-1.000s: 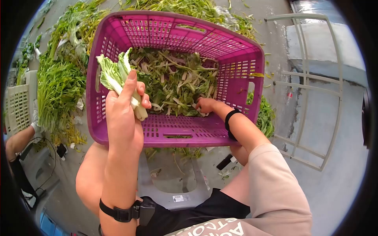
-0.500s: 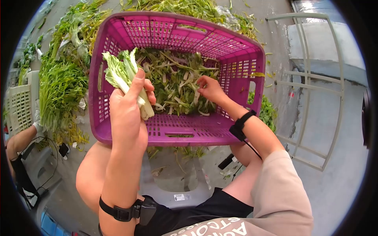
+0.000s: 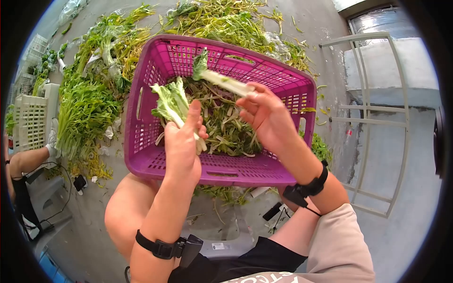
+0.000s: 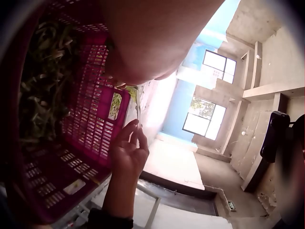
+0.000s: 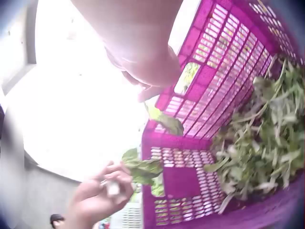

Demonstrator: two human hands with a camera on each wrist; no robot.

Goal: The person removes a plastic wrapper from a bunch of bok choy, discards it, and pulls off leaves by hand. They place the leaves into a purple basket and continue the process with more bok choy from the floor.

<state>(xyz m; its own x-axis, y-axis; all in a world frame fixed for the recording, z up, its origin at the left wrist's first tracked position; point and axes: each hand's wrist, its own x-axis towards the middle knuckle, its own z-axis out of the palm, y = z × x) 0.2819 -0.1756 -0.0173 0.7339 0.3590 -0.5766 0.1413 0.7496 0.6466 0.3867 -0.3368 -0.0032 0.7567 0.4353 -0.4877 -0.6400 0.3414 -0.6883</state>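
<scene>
My left hand [image 3: 181, 146] grips a bundle of pale stalks with light green leaves [image 3: 171, 101] above the left part of the purple basket [image 3: 222, 177]. Between the thumb and fingers of my right hand [image 3: 268, 113] is the end of a single white stalk [image 3: 226, 82], its dark leafy tip pointing left over the basket. Cut greens and stalk pieces [image 3: 231, 127] cover the basket's bottom. The right wrist view shows the left hand [image 5: 102, 195] around the bundle, with leaves [image 5: 143, 169] beside the basket wall.
Heaps of leafy greens [image 3: 87, 108] lie on the floor left of and behind the basket. A pale crate [image 3: 29, 120] and another person's gloved hand [image 3: 52, 141] are at the far left. A metal frame [image 3: 406, 118] stands at the right, and a grey stool [image 3: 224, 247] is below.
My right hand has risen out of the basket and now holds a stalk. The left hand with its bundle and the basket appear shifted right and lower in the head view.
</scene>
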